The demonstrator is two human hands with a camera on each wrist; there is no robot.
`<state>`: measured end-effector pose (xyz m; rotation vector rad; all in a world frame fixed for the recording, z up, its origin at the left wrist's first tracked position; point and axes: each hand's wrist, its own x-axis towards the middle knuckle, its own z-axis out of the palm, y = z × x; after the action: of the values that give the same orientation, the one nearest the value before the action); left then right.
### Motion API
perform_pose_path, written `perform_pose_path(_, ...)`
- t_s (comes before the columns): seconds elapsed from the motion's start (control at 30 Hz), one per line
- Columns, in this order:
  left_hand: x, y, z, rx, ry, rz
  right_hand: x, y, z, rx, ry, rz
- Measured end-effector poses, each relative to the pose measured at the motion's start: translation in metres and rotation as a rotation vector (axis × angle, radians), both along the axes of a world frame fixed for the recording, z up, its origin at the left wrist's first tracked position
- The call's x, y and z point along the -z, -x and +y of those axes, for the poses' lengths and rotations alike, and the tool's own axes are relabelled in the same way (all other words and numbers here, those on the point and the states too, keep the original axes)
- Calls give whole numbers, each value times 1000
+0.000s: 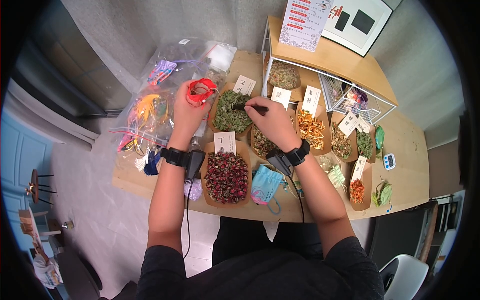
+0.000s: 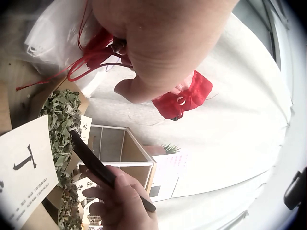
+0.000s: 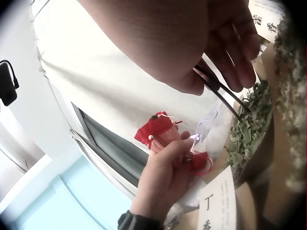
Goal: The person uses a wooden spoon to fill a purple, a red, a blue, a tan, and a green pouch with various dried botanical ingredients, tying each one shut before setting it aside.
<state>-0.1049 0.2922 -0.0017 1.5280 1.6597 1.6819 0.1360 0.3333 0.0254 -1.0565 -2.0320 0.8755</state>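
Observation:
My left hand (image 1: 183, 114) grips a small red drawstring pouch (image 2: 195, 94), its mouth spread around the fingers. Red cords (image 2: 76, 72) trail from it in the left wrist view. In my right hand (image 1: 277, 122) is a pair of dark tweezers (image 2: 93, 159), pinched between thumb and fingers. Their two tips reach into dried green leaves (image 3: 247, 127), heaped in a brown paper tray (image 1: 214, 116) with an upright name card (image 1: 244, 85). The pouch is just left of this tray, level with its upper part.
Nearest me stands a tray of dried rosebuds (image 1: 226, 177), beside a light-blue pouch (image 1: 267, 184). More herb trays, such as orange petals (image 1: 311, 129), line the right. A clear bag of tassels (image 1: 145, 112) lies left; a wooden shelf (image 1: 330, 55) stands behind. A small timer (image 1: 389, 161) sits far right.

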Motion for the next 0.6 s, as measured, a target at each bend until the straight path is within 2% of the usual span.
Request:
perform_pose_path(0.3,0,-1,0,16,21,3,12,5,-1,17,-64,139)
perform_pose_path(0.6,2,0,-1,42,58,34,-20,-3,-5,41,9,252)
